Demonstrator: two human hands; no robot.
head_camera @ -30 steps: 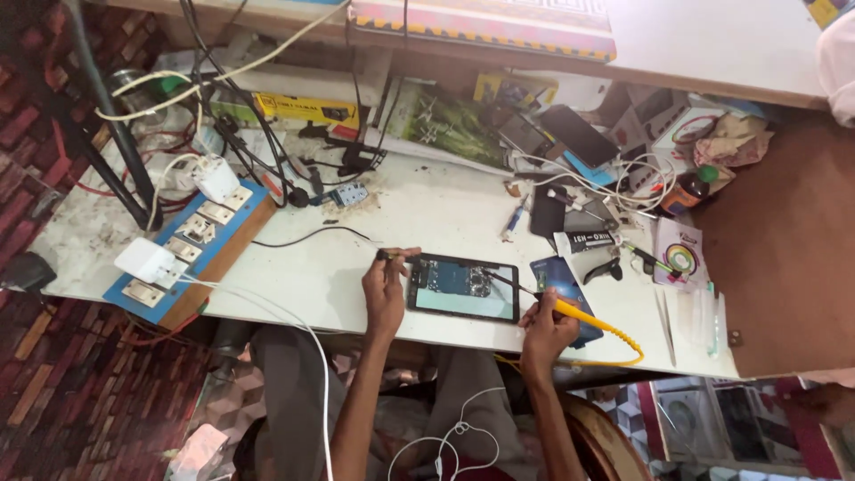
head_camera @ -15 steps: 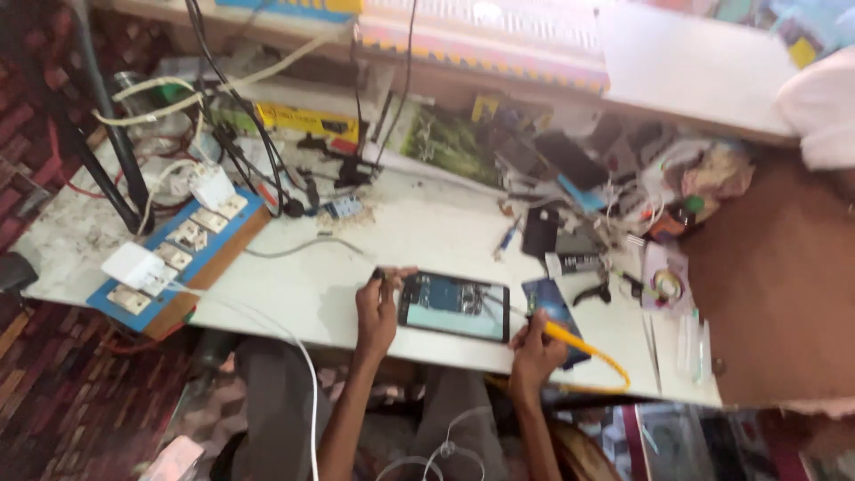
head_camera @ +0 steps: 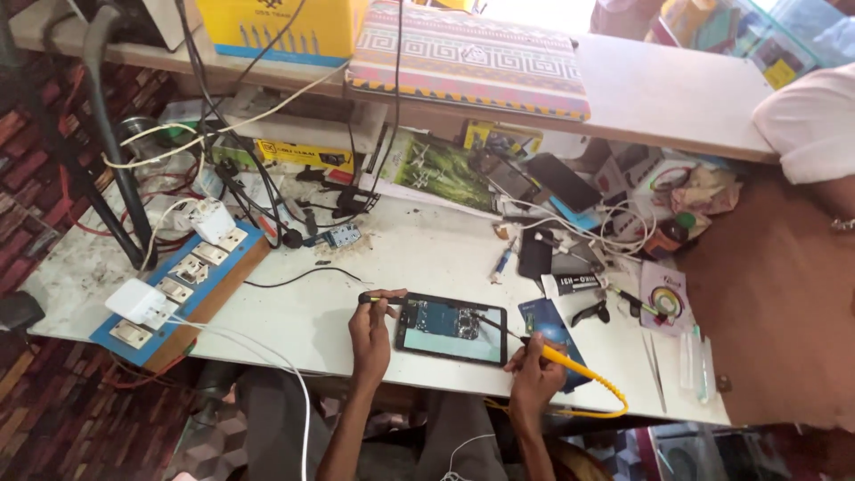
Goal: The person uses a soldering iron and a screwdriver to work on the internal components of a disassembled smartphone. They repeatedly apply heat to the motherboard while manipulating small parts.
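The left hand [head_camera: 370, 331] has its fingers closed around a thin dark tool [head_camera: 378, 299], whose short end shows just past the knuckles; what kind of tool it is cannot be made out. The right hand [head_camera: 534, 374] grips a soldering iron with a yellow handle [head_camera: 570, 363], fingers wrapped tight, and the dark shaft runs up and left from them to the opened tablet [head_camera: 451, 329]. The tip looks to be on the exposed board, but it is too small to tell whether it touches. The tablet lies flat between the two hands, its left edge touching the left fingers and its right edge just beside the right fingers.

Both forearms are cut off by the bottom of the frame, and the person's lap is mostly hidden under the worktop [head_camera: 427, 258]. The iron's yellow cord [head_camera: 606, 405] loops off to the right of the right fingers, along the near edge of the worktop. A blue card [head_camera: 548, 325] lies partly under the right hand.

Beyond the left fingers the white surface is bare up to a thin black wire [head_camera: 294, 276]. Far left of them a blue switch board [head_camera: 183, 281] overhangs the worktop's corner. Beyond the right fingers sits a crowded heap of phones and cables [head_camera: 570, 223], hard to sort out. To the right, tweezers [head_camera: 655, 370] lie near the worktop's edge
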